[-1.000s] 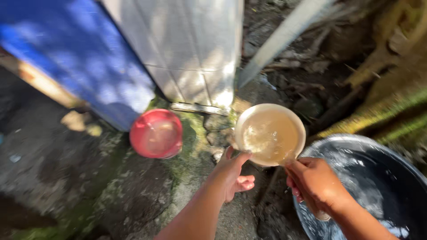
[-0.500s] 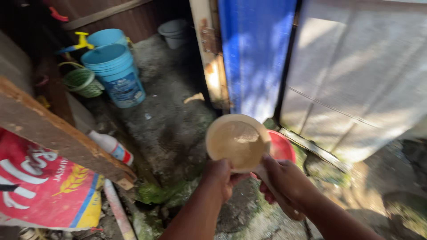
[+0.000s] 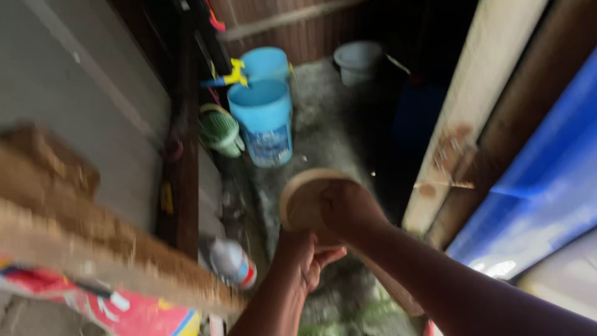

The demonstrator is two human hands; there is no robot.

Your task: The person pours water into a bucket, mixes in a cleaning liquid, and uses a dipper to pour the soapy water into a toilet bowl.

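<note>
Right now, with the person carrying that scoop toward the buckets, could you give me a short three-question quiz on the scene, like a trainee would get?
1. True or false: both hands are on the round tan scoop.
2. Which stands nearest the scoop on the ground ahead? A) grey bucket B) blue bucket C) green basket
3. What lies low by the left hand, beside the wooden plank?

Key
1. True: the left hand is under it and the right hand is over its rim.
2. B.
3. A white plastic bottle with a red and blue label.
</note>
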